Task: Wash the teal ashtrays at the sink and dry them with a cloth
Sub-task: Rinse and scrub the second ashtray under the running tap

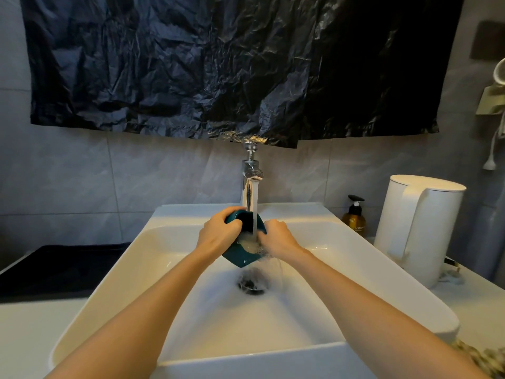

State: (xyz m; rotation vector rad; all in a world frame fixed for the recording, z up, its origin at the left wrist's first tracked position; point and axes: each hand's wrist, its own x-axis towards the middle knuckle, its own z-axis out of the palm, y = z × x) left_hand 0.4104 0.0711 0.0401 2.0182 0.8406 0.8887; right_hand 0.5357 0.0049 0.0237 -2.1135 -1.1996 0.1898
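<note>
Your two bare forearms reach in from the bottom edge, the left forearm [136, 310] and the right forearm [369, 305] converging over the basin. Between them you hold the teal ashtray [240, 257], tilted on edge above the drain [251, 284] and directly under the running water [255, 209]. Your left hand [218, 232] is clamped on its upper left side, fingers wrapped over the rim. Your right hand [278, 236] curls over the right rim, with its fingertips down in the white suds that fill the hollow; how the thumb lies there you cannot tell. Water spills off the lower corner of the ashtray toward the drain.

That stream falls from the chrome tap [250, 170] standing at the back of the white sink [109, 296], just behind the ashtray. To the right of the sink, an amber pump bottle [354, 217] stands near the wall, and beside it a tall white jug [420, 228] with a handle sits on the desk [27, 337]. At the lower right corner, a striped cloth [481, 356] lies just beside the sink's edge. On the left, a dark mat [54, 269] lies flat next to the basin. Above the tap, a crinkled black plastic sheet [218, 64] hangs across the grey tiled wall.
</note>
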